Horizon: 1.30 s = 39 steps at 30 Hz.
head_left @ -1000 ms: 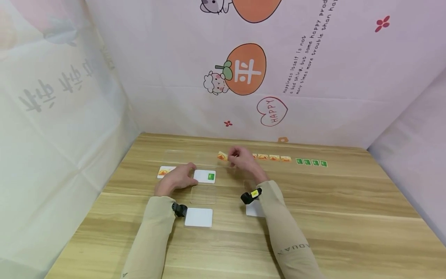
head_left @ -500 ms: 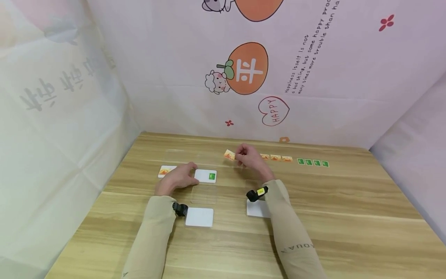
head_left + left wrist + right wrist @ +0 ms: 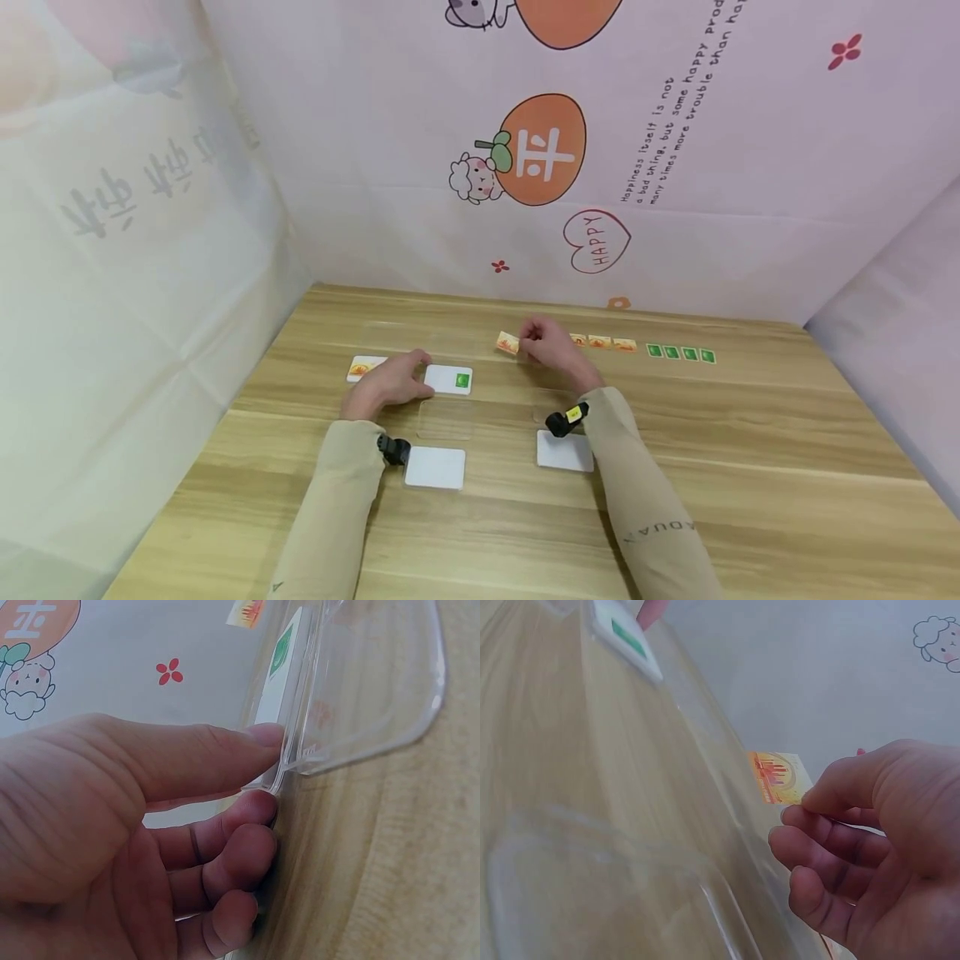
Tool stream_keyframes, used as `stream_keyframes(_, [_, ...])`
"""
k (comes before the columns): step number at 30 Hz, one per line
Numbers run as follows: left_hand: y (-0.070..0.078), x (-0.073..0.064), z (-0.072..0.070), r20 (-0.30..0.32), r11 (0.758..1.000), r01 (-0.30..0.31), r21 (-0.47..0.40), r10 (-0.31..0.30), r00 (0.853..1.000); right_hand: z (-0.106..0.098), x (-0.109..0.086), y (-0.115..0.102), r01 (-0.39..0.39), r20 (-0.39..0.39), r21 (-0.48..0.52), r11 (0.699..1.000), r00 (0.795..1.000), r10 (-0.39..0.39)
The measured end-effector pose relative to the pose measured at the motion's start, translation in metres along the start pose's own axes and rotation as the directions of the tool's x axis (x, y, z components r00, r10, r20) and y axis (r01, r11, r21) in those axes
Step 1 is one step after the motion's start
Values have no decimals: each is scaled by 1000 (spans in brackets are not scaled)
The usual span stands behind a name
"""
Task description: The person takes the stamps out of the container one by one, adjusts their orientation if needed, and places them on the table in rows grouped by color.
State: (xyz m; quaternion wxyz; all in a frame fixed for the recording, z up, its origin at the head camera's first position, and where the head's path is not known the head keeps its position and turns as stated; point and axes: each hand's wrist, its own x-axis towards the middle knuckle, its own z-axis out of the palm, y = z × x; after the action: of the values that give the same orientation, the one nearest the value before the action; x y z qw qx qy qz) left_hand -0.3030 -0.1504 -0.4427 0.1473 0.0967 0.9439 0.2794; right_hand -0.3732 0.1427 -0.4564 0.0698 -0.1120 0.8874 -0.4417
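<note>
My right hand [image 3: 551, 343] pinches a small orange-and-yellow picture card [image 3: 778, 778] by its edge, between thumb and index finger. The little card is held out to the left above the table. My left hand [image 3: 393, 379] grips the left end of a flat clear case holding a white card [image 3: 442, 379] with a green square at its right end; its thumb lies on the case edge in the left wrist view. The clear lid [image 3: 375, 682] lies folded open towards me. Left of that hand, a white card with an orange picture [image 3: 363, 367] is partly covered.
Right of my right hand, several small orange cards [image 3: 600, 342] lie in a row, then several green ones [image 3: 672, 352]. White cards in clear cases lie near my left wrist [image 3: 435, 467] and right wrist [image 3: 564, 451]. Clear plastic [image 3: 386, 335] lies behind; fabric walls enclose the table.
My right hand has moved right and lifted a small orange card off the row, then lowered it slightly. My left hand keeps its hold on the clear case.
</note>
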Motion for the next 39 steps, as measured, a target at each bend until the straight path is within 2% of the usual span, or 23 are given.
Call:
stream_keyframes(4, [1,-2,-2,1,1000,0,1,0,1000,-5,3,0,-20,26,-29,999,999,21])
stream_keyframes(18, [-3,0,-1,4,1000,9,-16,-9,1000,-21,12,6,34,120,-189,981,993,-11])
stream_keyframes(26, [-3,0,0,-8,999,13,-33,-14,1000,-27,20,7,52,129,-280,959,992,-16])
stream_keyframes(32, [-3,-1,-1,-2,999,10,-39,-10,1000,-33,26,5,62,127,-360,931,992,-17])
stream_keyframes(39, [-1,-1,0,-9,999,11,-34,-11,1000,-35,30,7,30,127,-357,934,992,16])
